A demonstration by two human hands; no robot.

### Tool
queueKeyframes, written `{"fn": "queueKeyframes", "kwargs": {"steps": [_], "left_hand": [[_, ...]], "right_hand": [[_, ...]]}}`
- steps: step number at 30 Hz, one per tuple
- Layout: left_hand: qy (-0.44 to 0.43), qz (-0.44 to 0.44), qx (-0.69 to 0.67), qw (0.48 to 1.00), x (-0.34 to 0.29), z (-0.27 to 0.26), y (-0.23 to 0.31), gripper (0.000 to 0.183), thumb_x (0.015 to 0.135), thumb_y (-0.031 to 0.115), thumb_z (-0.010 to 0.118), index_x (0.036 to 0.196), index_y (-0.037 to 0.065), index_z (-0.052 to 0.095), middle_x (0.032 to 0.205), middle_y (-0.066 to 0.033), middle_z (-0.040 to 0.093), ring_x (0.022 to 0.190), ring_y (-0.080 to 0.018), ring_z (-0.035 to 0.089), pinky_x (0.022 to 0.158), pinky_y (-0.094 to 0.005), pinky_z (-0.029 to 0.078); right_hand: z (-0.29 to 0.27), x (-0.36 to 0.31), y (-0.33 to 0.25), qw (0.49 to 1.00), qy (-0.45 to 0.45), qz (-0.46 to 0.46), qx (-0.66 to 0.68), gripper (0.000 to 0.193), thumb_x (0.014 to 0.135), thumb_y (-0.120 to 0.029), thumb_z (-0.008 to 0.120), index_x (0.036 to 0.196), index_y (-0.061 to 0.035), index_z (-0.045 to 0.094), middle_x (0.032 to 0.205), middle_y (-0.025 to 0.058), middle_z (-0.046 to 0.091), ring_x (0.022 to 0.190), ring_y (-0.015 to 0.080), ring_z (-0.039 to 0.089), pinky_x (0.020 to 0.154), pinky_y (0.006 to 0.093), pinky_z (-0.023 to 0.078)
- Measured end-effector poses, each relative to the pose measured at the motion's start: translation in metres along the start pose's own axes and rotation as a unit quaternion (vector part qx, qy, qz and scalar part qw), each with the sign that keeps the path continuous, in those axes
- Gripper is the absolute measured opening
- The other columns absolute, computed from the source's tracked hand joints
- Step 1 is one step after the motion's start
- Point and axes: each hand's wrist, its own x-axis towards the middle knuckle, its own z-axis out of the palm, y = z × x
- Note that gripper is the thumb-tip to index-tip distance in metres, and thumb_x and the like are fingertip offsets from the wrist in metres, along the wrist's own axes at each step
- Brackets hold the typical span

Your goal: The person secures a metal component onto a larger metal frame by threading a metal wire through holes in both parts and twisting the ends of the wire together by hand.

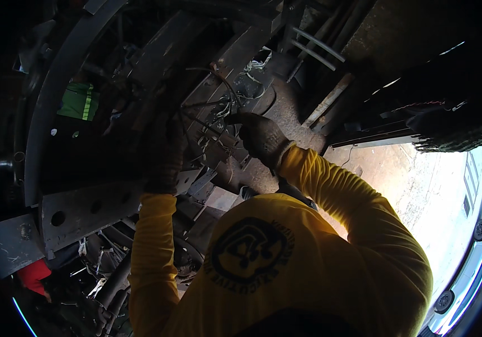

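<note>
My left hand (165,160), in a dark work glove, reaches into deep shadow beside a steel bar with round holes (86,209). Its fingers are lost in the dark, so their grip cannot be made out. Gloved as well, my right hand (263,137) is at the right end of a cluster of thin bent metal rods (210,104). Its fingers look curled, one reaching left towards the rods; what they hold, if anything, is hidden. Pale tangled wire or cord (255,67) lies just beyond the rods.
Dark steel beams (162,48) and a long curved metal strip (61,84) crowd the left and far side. A green object (78,101) and red cloth (34,276) lie to the left. At right is bright ground (398,174), with a white vehicle (465,269) beyond.
</note>
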Motion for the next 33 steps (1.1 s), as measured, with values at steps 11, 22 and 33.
{"fn": "queueKeyframes", "kwargs": {"steps": [11,22,33], "left_hand": [[-0.008,-0.006,0.033,0.999,0.001,-0.002,0.009,0.037,0.1,0.033,0.056,0.122,0.005,0.066,0.114,-0.0195,0.07,0.103,-0.0362,0.067,0.091,-0.0437,0.052],[-0.03,-0.047,0.003,0.998,0.004,-0.009,0.014,0.038,0.099,0.035,0.055,0.121,0.006,0.067,0.11,-0.0194,0.07,0.1,-0.0351,0.068,0.088,-0.0433,0.052],[-0.025,-0.038,-0.001,0.999,0.003,-0.007,0.012,0.036,0.099,0.032,0.056,0.122,0.006,0.067,0.106,-0.0189,0.071,0.096,-0.035,0.069,0.086,-0.0435,0.053]], "right_hand": [[0.068,0.013,-0.015,0.808,0.156,0.141,0.551,0.039,0.1,-0.043,0.055,0.113,-0.0081,0.064,0.082,0.0046,0.062,0.069,0.0165,0.06,0.062,0.0319,0.05],[-0.011,0.028,-0.007,0.993,0.008,-0.078,-0.085,0.032,0.089,-0.005,0.052,0.12,-0.0026,0.062,0.094,0.017,0.068,0.083,0.0283,0.07,0.072,0.0385,0.056],[0.003,-0.003,-0.013,0.881,-0.004,0.145,0.45,0.045,0.106,-0.038,0.047,0.13,-0.0019,0.057,0.083,0.0038,0.06,0.072,0.0135,0.059,0.066,0.0303,0.05]]}}
